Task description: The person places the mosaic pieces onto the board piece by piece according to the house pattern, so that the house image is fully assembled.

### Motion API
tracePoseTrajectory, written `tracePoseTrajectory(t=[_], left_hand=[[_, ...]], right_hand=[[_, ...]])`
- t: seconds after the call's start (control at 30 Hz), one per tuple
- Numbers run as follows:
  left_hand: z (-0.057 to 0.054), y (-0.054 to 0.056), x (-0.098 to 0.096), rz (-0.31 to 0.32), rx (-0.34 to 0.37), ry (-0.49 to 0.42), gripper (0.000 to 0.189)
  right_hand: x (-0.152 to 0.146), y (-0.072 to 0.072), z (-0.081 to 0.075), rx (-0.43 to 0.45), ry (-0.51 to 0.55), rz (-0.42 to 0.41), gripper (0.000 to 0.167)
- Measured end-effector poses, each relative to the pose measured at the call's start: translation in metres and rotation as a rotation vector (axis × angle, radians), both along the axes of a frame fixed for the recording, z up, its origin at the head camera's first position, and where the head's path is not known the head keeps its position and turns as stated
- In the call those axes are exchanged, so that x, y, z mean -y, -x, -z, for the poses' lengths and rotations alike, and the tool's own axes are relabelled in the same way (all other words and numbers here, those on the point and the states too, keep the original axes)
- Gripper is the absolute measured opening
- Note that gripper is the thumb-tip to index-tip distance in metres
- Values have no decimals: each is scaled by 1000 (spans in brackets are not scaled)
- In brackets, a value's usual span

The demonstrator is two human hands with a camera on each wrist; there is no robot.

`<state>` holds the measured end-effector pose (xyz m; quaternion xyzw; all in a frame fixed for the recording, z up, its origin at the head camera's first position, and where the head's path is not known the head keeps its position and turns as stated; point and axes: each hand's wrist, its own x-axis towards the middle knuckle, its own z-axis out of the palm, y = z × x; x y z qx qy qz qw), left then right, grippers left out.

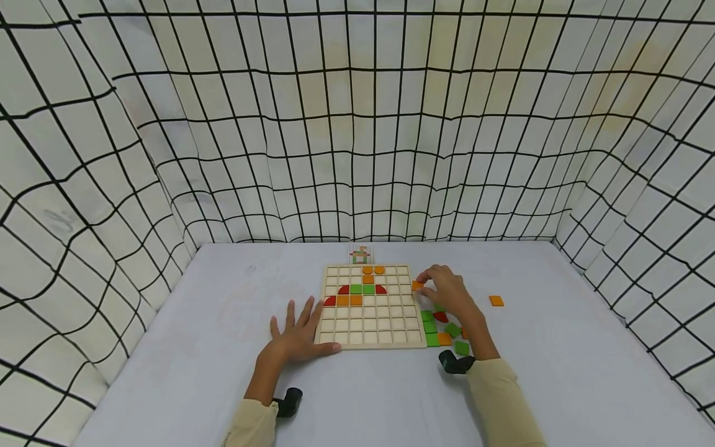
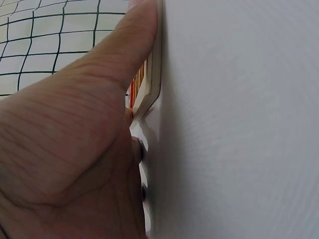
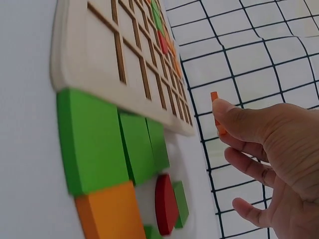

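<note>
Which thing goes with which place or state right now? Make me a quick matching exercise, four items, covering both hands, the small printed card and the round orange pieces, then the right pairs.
Things:
1. left hand
2. right hand
3. printed card
4. two round orange pieces

Places and states:
A. on the table, just beyond the far edge of the board
B. pinching an orange square
C. in the far row of the board
D. spread out at the board's near-left corner

Pairs: 1-D, 2-B, 3-A, 4-C
</note>
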<state>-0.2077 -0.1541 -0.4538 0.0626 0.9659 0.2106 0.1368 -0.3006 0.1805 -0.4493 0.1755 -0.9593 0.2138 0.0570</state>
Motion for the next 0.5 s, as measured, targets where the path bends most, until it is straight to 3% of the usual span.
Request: tracePoseTrajectory(t=[0.2, 0.5], left_hand=[[0, 1, 0, 2, -3, 8, 109], [0, 0, 0, -1, 0, -1, 109]], right_hand=[[17, 3, 0, -31, 0, -34, 21], [46, 1, -4, 30, 21, -74, 21]])
